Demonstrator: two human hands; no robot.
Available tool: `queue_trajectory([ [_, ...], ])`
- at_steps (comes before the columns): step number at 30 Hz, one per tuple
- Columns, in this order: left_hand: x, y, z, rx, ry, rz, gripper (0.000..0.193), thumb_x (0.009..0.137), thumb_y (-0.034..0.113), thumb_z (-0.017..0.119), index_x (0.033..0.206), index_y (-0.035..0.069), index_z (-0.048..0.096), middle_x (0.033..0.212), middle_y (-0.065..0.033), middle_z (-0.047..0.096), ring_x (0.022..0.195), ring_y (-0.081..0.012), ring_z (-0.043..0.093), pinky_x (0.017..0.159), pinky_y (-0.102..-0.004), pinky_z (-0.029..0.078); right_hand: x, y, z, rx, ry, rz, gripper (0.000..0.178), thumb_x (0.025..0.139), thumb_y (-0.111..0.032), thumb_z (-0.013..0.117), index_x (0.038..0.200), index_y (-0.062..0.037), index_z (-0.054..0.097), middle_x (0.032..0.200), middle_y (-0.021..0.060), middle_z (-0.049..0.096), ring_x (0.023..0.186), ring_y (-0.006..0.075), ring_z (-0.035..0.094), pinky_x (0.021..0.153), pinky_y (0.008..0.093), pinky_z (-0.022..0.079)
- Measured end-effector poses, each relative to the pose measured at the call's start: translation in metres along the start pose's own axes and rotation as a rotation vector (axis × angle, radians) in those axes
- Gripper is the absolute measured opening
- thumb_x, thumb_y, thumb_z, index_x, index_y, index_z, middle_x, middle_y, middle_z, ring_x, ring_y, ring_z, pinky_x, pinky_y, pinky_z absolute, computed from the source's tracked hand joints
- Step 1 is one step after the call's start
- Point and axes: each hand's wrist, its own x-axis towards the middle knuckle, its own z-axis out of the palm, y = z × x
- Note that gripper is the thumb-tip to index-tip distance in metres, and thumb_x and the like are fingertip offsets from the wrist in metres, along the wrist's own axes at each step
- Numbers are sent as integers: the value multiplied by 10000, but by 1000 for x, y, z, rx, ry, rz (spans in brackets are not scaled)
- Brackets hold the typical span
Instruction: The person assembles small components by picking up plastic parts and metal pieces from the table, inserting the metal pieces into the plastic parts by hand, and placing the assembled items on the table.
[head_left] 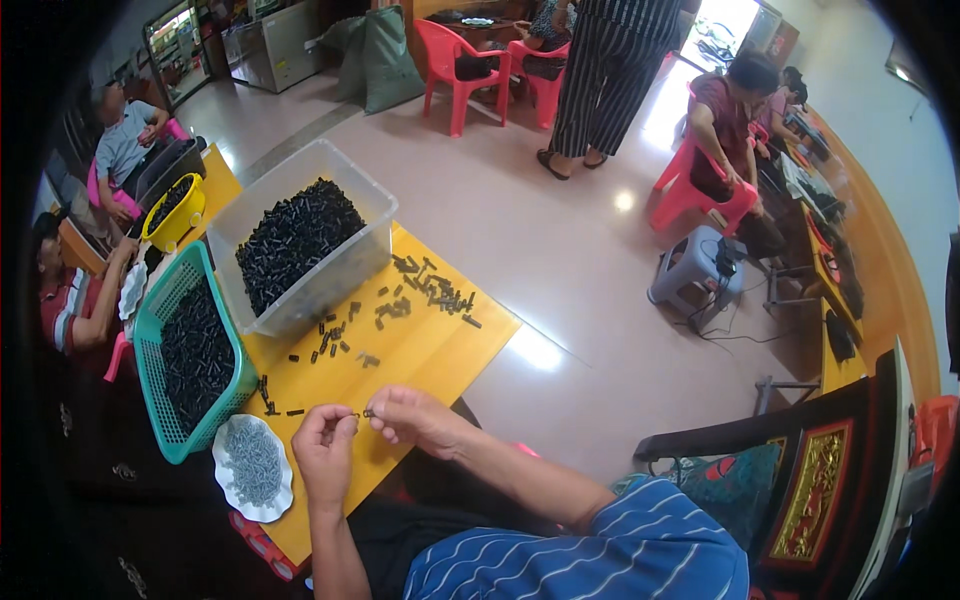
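My left hand is closed in a pinch above the yellow table. Whatever its fingertips hold is too small to make out. Just beside it, my right hand pinches a small dark piece, and the fingertips of the two hands nearly meet. To the left of my left hand lies a white wavy-edged plate heaped with small silvery metal pieces, perhaps screws. Loose short black parts are scattered on the table beyond my hands.
A translucent bin holds many short black parts; left of it is a green basket of similar ones. Farther left stands a yellow container. Seated people work around. A grey stool with cords stands on the floor at right.
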Motion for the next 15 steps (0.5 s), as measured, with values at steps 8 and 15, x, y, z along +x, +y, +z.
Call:
queue_trajectory([
  [8, -5, -3, 4, 61, -1, 60, 59, 889, -21, 656, 942, 2, 646, 839, 9, 629, 723, -49, 572, 663, -200, 469, 1, 0, 0, -9, -45, 2, 172, 960, -275, 666, 988, -112, 617, 852, -35, 635, 718, 37, 560, 662, 190, 466],
  [15, -5, 7, 9, -30, -1, 44, 61, 904, -2, 653, 963, 10, 642, 834, 19, 625, 710, -42, 557, 652, -190, 454, 1, -2, 0, -40, -30, -14, 167, 959, -269, 666, 984, -112, 615, 853, -28, 642, 714, 40, 560, 657, 187, 465],
])
